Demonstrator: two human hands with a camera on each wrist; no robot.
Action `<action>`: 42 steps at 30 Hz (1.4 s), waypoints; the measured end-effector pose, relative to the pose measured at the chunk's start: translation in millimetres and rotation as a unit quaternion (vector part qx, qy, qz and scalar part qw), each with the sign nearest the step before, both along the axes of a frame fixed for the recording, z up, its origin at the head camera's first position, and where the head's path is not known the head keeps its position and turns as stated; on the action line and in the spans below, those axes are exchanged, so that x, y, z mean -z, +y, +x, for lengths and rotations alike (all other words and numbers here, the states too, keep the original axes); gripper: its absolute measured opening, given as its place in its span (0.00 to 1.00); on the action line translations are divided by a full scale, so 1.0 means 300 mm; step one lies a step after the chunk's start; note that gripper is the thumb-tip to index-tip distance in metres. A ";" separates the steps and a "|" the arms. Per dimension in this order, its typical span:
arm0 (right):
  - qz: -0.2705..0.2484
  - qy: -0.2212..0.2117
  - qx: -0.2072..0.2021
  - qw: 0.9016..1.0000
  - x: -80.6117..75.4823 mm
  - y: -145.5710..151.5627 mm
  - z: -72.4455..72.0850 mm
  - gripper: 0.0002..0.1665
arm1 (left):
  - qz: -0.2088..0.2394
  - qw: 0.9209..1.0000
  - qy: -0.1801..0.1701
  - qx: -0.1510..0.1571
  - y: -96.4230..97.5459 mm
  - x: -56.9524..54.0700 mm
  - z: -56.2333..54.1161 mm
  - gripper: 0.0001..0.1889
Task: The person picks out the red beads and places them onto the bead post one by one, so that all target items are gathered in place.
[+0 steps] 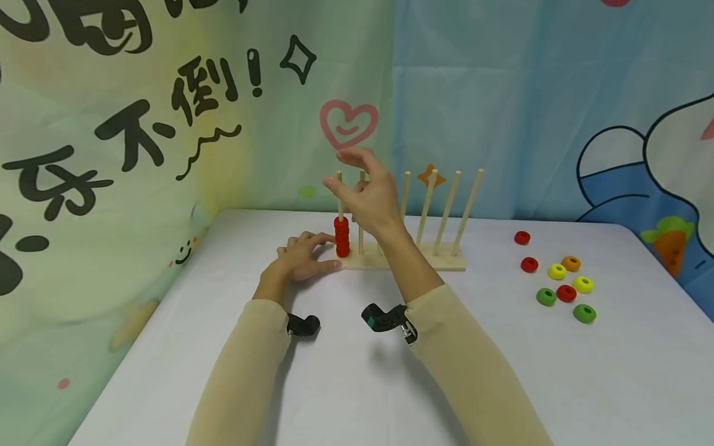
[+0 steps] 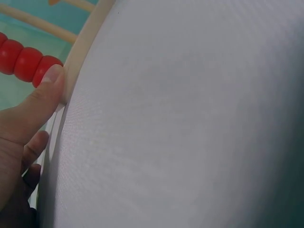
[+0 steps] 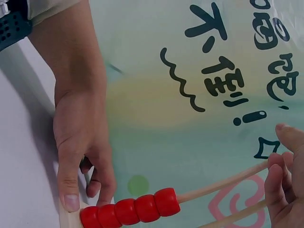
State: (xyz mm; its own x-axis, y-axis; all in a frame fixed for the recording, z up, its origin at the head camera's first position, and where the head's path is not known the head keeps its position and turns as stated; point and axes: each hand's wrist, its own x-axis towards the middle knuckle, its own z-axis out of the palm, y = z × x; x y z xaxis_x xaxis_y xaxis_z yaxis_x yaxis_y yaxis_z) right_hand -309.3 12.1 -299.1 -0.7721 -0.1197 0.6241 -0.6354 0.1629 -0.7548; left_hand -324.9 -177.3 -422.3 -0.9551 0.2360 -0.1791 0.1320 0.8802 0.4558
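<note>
A wooden peg stand (image 1: pixel 401 261) with a row of upright pegs stands on the table. Several red beads (image 1: pixel 342 236) are stacked on its leftmost peg, down to the base. My left hand (image 1: pixel 304 255) holds the left end of the base, thumb at the front and fingers toward the back. In the right wrist view that left hand's thumb (image 3: pixel 70 190) presses on the base beside the lowest bead. Up by the top of the leftmost peg is my right hand (image 1: pixel 370 192), thumb and index finger spread apart with nothing between them. It hides part of the pegs behind.
Loose beads lie on the table to the right: red ones (image 1: pixel 529 264), yellow ones (image 1: pixel 583 284), green ones (image 1: pixel 584 313) and an orange one (image 1: pixel 571 263). A printed curtain (image 1: pixel 468 80) hangs behind the table's back edge.
</note>
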 end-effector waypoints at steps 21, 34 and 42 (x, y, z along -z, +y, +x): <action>-0.017 0.010 -0.098 0.995 -0.008 0.080 0.131 0.24 | -0.001 1.000 -0.002 0.005 0.008 0.000 -0.002 0.39; 0.039 0.028 -0.086 0.995 -0.001 0.110 0.176 0.23 | -0.015 1.000 0.012 0.011 -0.002 0.000 0.006 0.40; 0.057 0.063 -0.083 0.993 -0.001 0.151 0.209 0.21 | -0.006 1.000 0.011 0.011 0.001 -0.003 0.003 0.39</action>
State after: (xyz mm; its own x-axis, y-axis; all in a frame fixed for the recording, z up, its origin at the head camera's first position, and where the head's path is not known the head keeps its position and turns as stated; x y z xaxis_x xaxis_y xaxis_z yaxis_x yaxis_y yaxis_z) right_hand -246.5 57.3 -298.8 -0.6525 -0.3143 0.6896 -0.7487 0.1269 -0.6506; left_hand -324.1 -177.1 -421.4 -0.9534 0.2547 -0.1618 0.1606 0.8823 0.4424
